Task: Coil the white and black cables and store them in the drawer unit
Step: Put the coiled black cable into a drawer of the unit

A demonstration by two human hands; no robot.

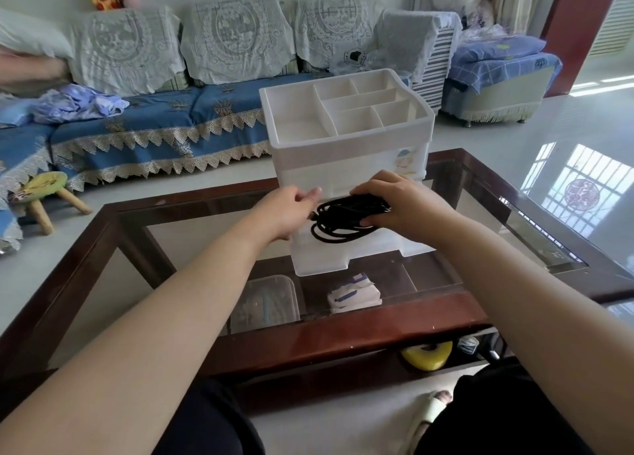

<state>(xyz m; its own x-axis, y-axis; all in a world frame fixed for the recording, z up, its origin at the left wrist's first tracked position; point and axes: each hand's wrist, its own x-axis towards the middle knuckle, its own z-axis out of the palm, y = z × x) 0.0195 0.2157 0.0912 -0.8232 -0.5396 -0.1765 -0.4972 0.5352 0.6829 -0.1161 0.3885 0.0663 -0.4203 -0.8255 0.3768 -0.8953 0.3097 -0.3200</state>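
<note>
A white plastic drawer unit (346, 159) with a divided open top tray stands on the glass coffee table (535, 214). Its lower drawer (343, 259) is pulled out toward me. A coiled black cable (339, 219) hangs over the open drawer, gripped from above by my right hand (401, 202), fingers curled round the bundle. My left hand (291, 211) is at the drawer's left side, with its thumb against the unit's front and its fingers curled by the cable's left edge. I see no white cable.
The table has a dark red wooden frame (343, 338). Under the glass lie a clear plastic box (264, 303) and a folded white-and-blue cloth (355, 291). A blue-covered sofa (154, 128) stands behind, a small stool (44, 194) at left. My knees are below.
</note>
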